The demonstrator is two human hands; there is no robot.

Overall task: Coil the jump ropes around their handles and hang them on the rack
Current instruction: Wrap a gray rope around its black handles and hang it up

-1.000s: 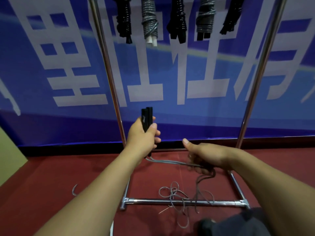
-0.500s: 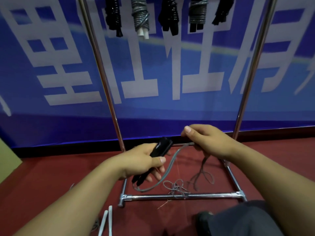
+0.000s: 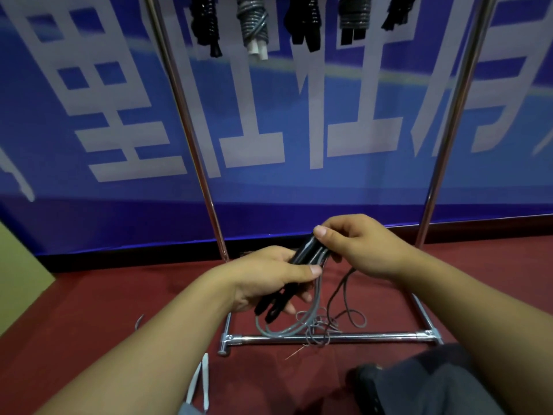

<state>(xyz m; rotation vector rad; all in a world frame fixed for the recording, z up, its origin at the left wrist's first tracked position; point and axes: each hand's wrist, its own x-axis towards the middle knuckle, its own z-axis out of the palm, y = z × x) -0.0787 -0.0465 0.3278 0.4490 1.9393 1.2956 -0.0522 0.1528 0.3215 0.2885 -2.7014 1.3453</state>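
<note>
Before a blue banner (image 3: pixel 299 121), left hand (image 3: pixel 269 283) grips black handles (image 3: pixel 302 259); right hand (image 3: pixel 359 244) fingers pinch the grey rope (image 3: pixel 321 256).

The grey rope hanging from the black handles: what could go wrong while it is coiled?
The grey rope lies tangled over the rack's bottom bar, so it may snag or knot when pulled. The left hand and right hand both grip the black handles; loosening either could let them slip.
</note>
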